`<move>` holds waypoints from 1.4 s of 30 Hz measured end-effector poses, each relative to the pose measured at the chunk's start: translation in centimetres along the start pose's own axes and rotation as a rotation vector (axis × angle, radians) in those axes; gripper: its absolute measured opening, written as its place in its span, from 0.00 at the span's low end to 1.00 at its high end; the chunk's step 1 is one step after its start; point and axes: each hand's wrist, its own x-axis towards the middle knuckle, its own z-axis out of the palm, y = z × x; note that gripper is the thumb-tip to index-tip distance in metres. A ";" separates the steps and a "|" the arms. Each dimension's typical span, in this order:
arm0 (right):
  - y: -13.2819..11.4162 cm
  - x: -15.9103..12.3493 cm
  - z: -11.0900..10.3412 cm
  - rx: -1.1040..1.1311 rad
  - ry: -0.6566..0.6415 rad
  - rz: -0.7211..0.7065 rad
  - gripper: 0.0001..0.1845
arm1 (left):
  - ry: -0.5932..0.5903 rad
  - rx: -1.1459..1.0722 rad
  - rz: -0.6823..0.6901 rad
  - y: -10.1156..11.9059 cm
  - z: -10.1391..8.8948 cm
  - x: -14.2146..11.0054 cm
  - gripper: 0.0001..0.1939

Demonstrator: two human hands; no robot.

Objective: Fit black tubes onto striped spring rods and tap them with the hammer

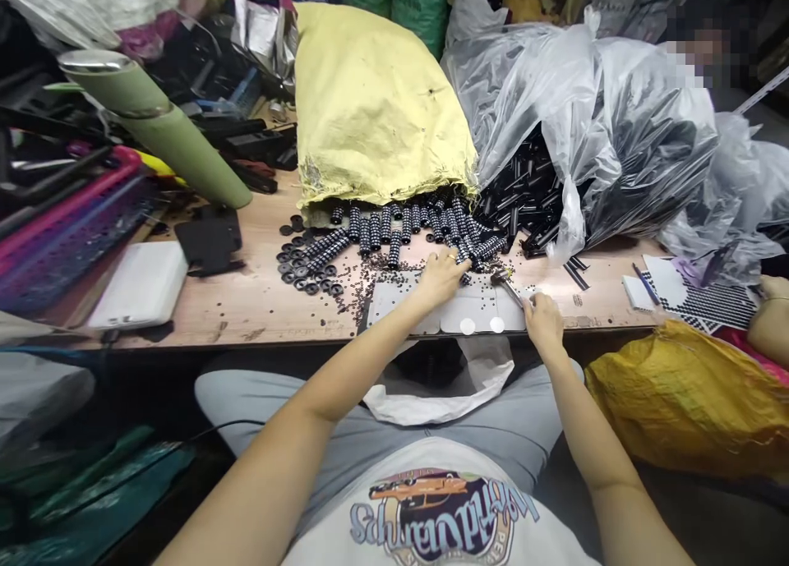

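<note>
My left hand [442, 278] reaches to the near edge of a heap of short black cylinders [393, 250] dotted with white rows. Its fingers are bent and closed around one cylinder at the heap's edge, partly hidden by the hand. My right hand [543, 324] grips the near end of a short shiny stick-like piece [510, 288] with a wider dark head, pointing away to the left. Below both hands lies a flat grey plate [403, 301] along the table's front edge, with two white discs [468, 326] on it. Tiny dark bits are scattered around.
A yellow sack [376, 106] stands behind the heap. Clear plastic bags [647, 131] and loose black tubes [523, 184] fill the right back. Black rings [311, 287], a white box [140, 285], a green bottle [178, 139] and a basket [67, 213] are leftward. Another person's arm [770, 315] shows at right.
</note>
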 end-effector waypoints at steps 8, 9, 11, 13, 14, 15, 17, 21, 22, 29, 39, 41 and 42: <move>-3.0 11.0 1.2 0.138 0.169 -0.208 0.11 | 0.010 0.086 0.565 -2.5 2.3 0.8 0.15; -3.6 11.8 1.3 0.160 0.149 -0.237 0.11 | 0.017 0.089 0.560 -2.7 2.4 1.1 0.14; -5.0 12.8 1.4 0.205 0.112 -0.304 0.10 | 0.048 0.080 0.538 -3.0 2.6 1.2 0.14; -6.9 13.1 1.4 0.251 0.109 -0.375 0.11 | 0.140 0.021 0.498 -3.2 2.8 0.4 0.15; -8.1 13.2 1.3 0.270 0.113 -0.422 0.11 | 0.223 -0.037 0.457 -3.2 3.0 -0.3 0.16; -9.4 13.2 1.3 0.283 0.111 -0.480 0.12 | 0.317 -0.104 0.402 -3.2 3.2 -1.1 0.15; -12.4 13.5 1.2 0.275 0.082 -0.620 0.14 | 0.481 -0.218 0.286 -3.1 3.5 -3.1 0.14; -18.2 14.4 1.5 0.066 0.000 -0.793 0.14 | 0.564 -0.392 0.140 -3.1 3.5 -5.0 0.14; -19.3 14.5 1.7 0.014 -0.015 -0.809 0.14 | 0.563 -0.453 0.096 -3.2 3.4 -4.9 0.13; -21.0 13.6 2.5 -0.021 -0.050 -0.836 0.17 | 0.559 -1.094 -0.373 -4.8 3.3 -3.6 0.15; -18.5 8.3 1.9 0.786 -0.282 -0.568 0.09 | 0.444 -0.954 -0.496 -3.3 1.8 -5.8 0.18; -17.7 7.3 1.8 1.039 -0.334 -0.480 0.09 | 0.472 -0.863 -0.467 -2.7 1.4 -6.1 0.17; -17.3 6.9 1.7 1.114 -0.338 -0.446 0.10 | 0.486 -0.829 -0.455 -2.4 1.3 -6.1 0.17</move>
